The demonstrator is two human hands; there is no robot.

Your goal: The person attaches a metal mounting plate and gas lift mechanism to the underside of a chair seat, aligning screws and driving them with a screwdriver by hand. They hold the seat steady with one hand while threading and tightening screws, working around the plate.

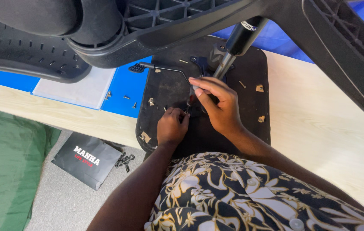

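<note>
Pale wooden table [318,128] — black seat base [250,72], blue sheet [124,87].

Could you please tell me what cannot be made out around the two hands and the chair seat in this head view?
- Tool tip and fastener: hidden between the left hand and right hand.
- Tool: mostly covered by the right hand; kind unclear.
- Loose screws on the blue sheet: too small to type.
- Seat underside: top covered by the chair frame.

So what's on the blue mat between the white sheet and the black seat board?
In the head view, a few small loose screws lie on the blue mat between the white sheet and the black seat board.
</note>
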